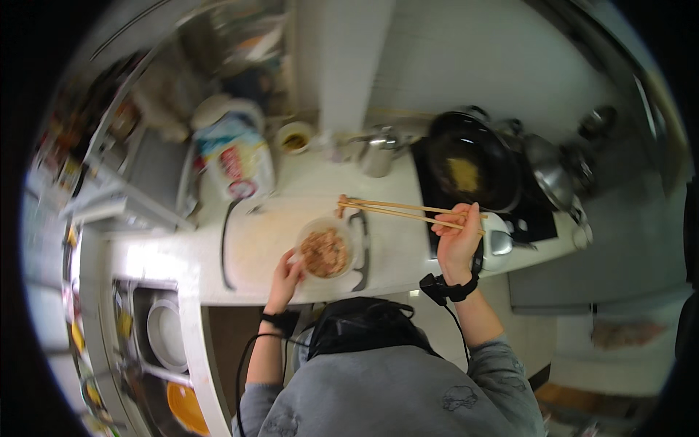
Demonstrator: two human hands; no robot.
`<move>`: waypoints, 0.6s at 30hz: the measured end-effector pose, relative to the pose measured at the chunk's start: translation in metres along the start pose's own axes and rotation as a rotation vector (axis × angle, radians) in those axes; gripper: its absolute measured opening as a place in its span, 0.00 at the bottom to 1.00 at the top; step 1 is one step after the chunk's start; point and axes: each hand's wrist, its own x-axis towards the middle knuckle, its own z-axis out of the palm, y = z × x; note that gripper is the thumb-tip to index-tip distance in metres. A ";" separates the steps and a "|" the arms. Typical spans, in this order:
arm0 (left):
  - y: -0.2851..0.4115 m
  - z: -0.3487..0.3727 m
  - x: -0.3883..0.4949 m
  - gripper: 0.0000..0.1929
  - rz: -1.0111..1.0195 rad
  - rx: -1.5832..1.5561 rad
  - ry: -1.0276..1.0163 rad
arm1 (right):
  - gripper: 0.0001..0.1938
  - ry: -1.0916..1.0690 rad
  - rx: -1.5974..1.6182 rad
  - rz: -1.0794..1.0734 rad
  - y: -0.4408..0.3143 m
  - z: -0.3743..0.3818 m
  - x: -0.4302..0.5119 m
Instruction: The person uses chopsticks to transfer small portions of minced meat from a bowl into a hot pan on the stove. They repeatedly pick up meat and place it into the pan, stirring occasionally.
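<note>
A white bowl (352,248) of sliced meat (324,254) is gripped at its left side by my left hand (289,273), over the cutting board (256,235). Long wooden chopsticks (401,208) are held in my right hand (458,235), their tips pointing left. Between those tips hangs a small strip of meat (341,206), just above the bowl's far rim. To the right, a black wok (497,175) sits on a dark cooktop (538,226) with a yellowish patch of oil (464,173) at its bottom.
A metal oil pot (378,155) and a small bowl of dark sauce (295,136) stand along the wall. Left of them is a printed plastic bag (235,155). A metal lid (549,169) is right of the wok. The sink (139,317) at left holds a metal basin (166,336) and an orange basin (185,407).
</note>
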 end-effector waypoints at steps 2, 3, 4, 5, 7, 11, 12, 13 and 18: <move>0.000 -0.001 0.001 0.21 -0.005 -0.012 -0.009 | 0.23 0.036 -0.013 -0.134 -0.038 -0.007 0.002; 0.000 -0.002 0.001 0.21 -0.028 -0.004 0.006 | 0.23 0.064 -0.023 -0.203 -0.057 -0.013 0.005; 0.000 -0.002 0.001 0.21 -0.031 -0.031 0.001 | 0.22 0.073 -0.036 -0.275 -0.077 -0.019 0.009; 0.001 -0.001 0.001 0.21 -0.057 -0.017 0.027 | 0.22 0.076 -0.046 -0.340 -0.096 -0.027 0.014; 0.002 -0.001 0.001 0.21 -0.041 0.013 0.031 | 0.23 0.092 -0.072 -0.460 -0.129 -0.043 0.023; 0.002 0.000 0.001 0.20 -0.035 0.052 0.063 | 0.23 0.106 -0.198 -0.551 -0.172 -0.078 0.048; 0.002 0.001 0.000 0.20 -0.030 0.044 0.064 | 0.23 0.121 -0.229 -0.556 -0.178 -0.087 0.056; 0.003 0.002 0.000 0.20 -0.031 0.055 0.076 | 0.23 0.121 -0.278 -0.570 -0.183 -0.096 0.064; 0.008 0.011 -0.004 0.18 -0.050 0.093 0.170 | 0.24 0.150 -0.434 -0.573 -0.189 -0.142 0.104</move>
